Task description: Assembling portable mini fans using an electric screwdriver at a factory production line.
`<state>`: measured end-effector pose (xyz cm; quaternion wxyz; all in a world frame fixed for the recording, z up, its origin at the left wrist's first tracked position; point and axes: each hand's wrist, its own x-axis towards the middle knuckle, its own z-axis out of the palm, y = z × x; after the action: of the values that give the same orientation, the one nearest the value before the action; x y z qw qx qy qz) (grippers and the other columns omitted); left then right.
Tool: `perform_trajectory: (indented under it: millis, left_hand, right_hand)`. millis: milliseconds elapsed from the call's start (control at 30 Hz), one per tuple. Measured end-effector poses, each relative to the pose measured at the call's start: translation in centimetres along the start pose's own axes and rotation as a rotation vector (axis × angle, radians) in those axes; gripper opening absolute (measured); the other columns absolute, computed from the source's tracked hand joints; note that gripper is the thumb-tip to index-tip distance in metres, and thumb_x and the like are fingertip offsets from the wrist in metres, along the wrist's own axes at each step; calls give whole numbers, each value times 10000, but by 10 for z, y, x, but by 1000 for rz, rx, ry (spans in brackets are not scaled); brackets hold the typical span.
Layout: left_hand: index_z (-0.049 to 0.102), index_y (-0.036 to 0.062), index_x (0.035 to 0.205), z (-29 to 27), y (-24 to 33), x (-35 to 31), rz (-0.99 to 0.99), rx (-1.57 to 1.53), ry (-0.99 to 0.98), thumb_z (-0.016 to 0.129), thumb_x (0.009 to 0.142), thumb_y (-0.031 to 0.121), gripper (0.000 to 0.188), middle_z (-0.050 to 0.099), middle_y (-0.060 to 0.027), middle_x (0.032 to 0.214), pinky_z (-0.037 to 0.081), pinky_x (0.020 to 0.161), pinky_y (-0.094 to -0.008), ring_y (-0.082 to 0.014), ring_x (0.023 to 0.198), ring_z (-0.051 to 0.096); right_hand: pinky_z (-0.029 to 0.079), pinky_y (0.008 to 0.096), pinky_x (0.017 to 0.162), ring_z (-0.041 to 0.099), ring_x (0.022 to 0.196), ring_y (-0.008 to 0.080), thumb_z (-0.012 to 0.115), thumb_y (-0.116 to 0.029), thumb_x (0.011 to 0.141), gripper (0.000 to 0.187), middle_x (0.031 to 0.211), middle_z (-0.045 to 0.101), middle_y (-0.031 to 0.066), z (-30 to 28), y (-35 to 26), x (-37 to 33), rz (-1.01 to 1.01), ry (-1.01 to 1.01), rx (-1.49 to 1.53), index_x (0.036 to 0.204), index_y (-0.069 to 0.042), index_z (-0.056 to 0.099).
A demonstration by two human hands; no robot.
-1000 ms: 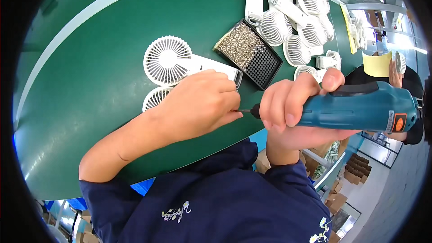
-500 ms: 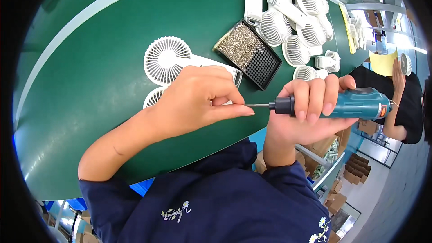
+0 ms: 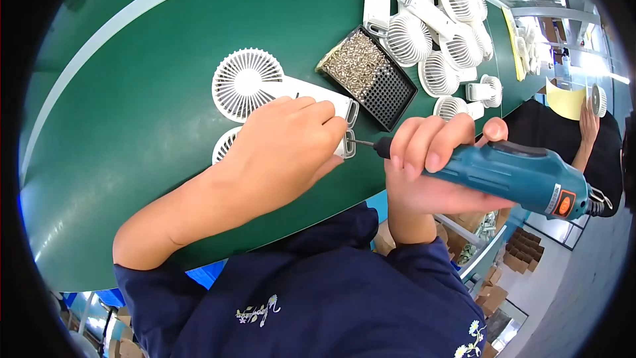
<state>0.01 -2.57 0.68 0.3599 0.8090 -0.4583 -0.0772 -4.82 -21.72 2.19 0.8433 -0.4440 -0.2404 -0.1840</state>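
Observation:
My right hand (image 3: 430,166) is wrapped around a teal electric screwdriver (image 3: 510,176), its thumb on top near a dark lever. The thin bit reaches left to the handle end of a white handheld fan (image 3: 349,144). Over that fan's handle lies my left hand (image 3: 288,136), its fingers curled down around it and partly hidden. Most of this fan is covered; a bit of its round grille shows left of my wrist. Just beyond it lies a second white handheld fan (image 3: 247,85), with its handle pointing right, alongside my left knuckles.
A black tray (image 3: 391,99) full of small metal screws stands beyond my hands on the green table (image 3: 152,93). Several white fans (image 3: 440,73) are piled at the far right. Another person (image 3: 556,132) at the right holds a fan and yellow paper.
The screwdriver has tilted and its bit has moved left from my left fingertips to the fan's handle end. My left hand has gone from a pinch at the bit to the handle.

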Motion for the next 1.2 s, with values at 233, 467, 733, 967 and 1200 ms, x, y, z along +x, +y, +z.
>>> perform_trajectory:
  millis: [233,467,733,967,1200]
  left_hand:
    - [672,26,787,3,1,3,-62,-166,3,718,780,146,128,624,-95,763,506,708,-410,-285,783,633]
    - [689,49,786,10,-3,2,-24,-167,34,748,760,132,106,597,-71,700,474,648,-414,-280,693,603]
    - [683,44,898,5,-3,1,-10,-106,-25,769,745,163,212,619,-76,762,485,657,-413,-295,730,620]
    - [559,13,922,1,1,-3,-69,-43,-79,802,719,150,345,615,-109,823,528,682,-405,-304,782,658]
    - [535,14,917,6,-2,-4,-93,-32,-101,807,724,161,364,607,-115,807,526,668,-406,-311,783,660]
  right_hand:
    - [440,312,443,497,490,167,394,-726,930,702,734,506,65,8,0,5,24,93,53,1275,-116,420]
    - [445,342,444,533,522,227,421,-802,862,785,715,525,110,2,1,3,106,82,122,1271,-132,416]
    - [478,374,519,551,608,275,532,-697,889,705,758,552,160,4,-5,2,129,-181,53,1235,-91,428]
    - [476,400,554,553,632,282,490,-749,871,790,785,557,167,0,-3,-5,86,-77,17,1298,-88,427]
    - [475,397,545,553,619,281,505,-772,843,827,775,552,160,-4,7,-7,104,-79,-2,1261,-61,447]
